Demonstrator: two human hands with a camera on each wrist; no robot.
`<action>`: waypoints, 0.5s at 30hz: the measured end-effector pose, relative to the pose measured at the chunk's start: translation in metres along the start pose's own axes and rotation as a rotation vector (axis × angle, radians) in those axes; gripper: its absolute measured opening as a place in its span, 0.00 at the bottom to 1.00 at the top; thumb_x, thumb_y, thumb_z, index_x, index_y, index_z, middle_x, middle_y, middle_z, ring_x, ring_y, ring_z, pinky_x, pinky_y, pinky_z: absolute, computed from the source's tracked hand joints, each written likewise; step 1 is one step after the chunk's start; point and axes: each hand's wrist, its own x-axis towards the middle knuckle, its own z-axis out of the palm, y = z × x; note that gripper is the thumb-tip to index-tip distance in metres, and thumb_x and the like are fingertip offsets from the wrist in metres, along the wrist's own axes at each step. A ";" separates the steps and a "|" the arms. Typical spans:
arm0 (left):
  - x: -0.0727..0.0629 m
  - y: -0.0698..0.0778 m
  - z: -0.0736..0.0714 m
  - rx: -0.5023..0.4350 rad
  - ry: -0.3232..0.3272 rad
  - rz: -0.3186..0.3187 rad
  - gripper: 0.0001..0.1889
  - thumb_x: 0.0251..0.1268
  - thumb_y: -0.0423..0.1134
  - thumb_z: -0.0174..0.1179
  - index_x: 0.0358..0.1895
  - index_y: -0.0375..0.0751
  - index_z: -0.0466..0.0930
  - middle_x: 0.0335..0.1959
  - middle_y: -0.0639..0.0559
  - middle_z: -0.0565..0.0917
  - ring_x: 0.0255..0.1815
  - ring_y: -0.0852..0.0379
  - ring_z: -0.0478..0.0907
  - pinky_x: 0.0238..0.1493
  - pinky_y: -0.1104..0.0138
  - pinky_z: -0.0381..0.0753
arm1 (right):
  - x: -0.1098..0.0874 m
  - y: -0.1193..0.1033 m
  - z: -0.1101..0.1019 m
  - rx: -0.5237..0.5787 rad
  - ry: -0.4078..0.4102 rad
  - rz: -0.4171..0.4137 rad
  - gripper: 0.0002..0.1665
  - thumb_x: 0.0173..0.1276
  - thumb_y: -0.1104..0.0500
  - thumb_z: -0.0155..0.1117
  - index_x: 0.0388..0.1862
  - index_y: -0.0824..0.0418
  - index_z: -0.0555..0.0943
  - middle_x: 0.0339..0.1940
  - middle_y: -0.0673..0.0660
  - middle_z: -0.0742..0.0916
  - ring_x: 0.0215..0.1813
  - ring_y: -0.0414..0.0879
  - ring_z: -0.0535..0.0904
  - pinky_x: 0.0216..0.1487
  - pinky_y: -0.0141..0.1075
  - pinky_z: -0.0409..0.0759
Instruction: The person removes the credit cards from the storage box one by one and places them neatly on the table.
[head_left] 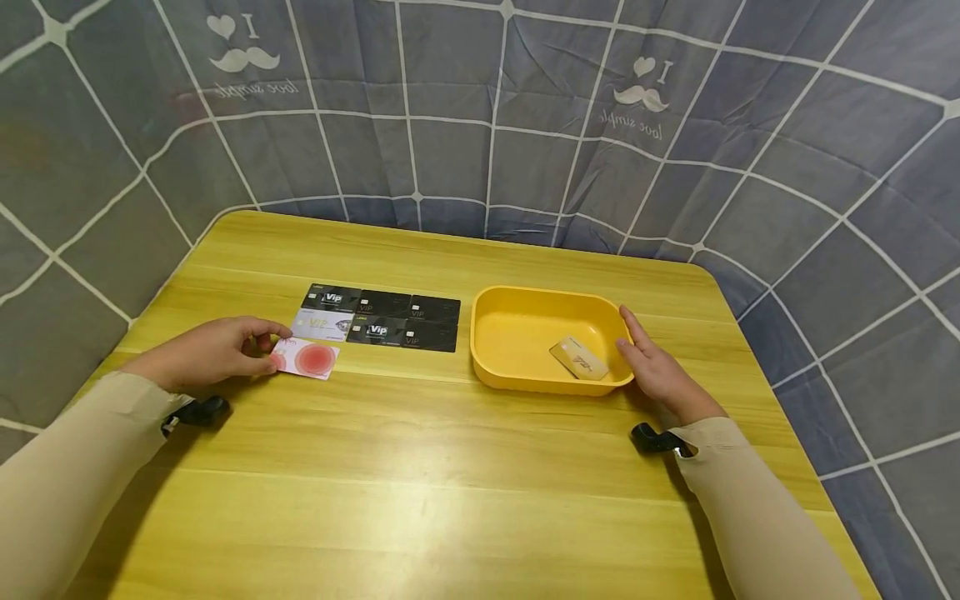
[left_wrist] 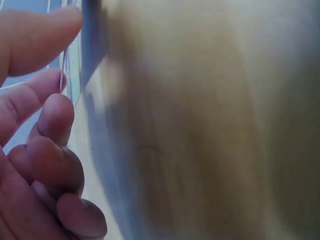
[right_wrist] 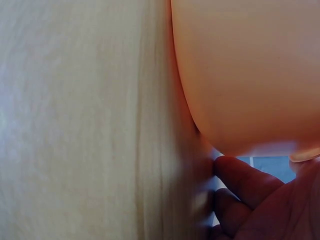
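At eight o'clock from the black cards, the left hand pinches a pink card; the right hand grips the yellow tray at three o'clock.

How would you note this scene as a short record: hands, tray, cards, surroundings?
Left hand: pinches a white rectangular card with pink-red circles
Right hand: grips the right end of a yellow, rounded plastic tray
In tray: one gold rectangular card
Left of tray: five black rectangular cards and one silver-white card, in two rows of three
Surface: yellow wood-grain table
Backdrop: grey cloth with white grid lines
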 end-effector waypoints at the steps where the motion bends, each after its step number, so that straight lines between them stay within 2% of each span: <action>1: 0.000 0.000 0.000 0.001 -0.002 -0.002 0.27 0.71 0.47 0.70 0.67 0.37 0.80 0.38 0.53 0.80 0.37 0.59 0.72 0.38 0.68 0.71 | 0.000 0.000 0.000 -0.001 0.000 0.001 0.42 0.88 0.37 0.35 0.88 0.37 0.29 0.90 0.58 0.42 0.88 0.70 0.40 0.82 0.69 0.42; 8: 0.001 0.000 0.003 0.031 0.002 -0.011 0.28 0.70 0.50 0.70 0.66 0.37 0.80 0.37 0.54 0.79 0.39 0.57 0.73 0.40 0.67 0.70 | 0.000 -0.001 -0.002 -0.009 -0.003 -0.005 0.41 0.88 0.38 0.35 0.88 0.37 0.29 0.90 0.60 0.43 0.87 0.70 0.42 0.82 0.69 0.43; 15: 0.002 0.002 0.001 0.046 -0.010 -0.041 0.29 0.69 0.51 0.71 0.66 0.37 0.79 0.41 0.51 0.79 0.42 0.53 0.73 0.42 0.64 0.71 | -0.001 -0.003 -0.004 -0.002 -0.007 -0.014 0.41 0.88 0.38 0.34 0.88 0.36 0.29 0.90 0.58 0.42 0.88 0.69 0.40 0.82 0.68 0.41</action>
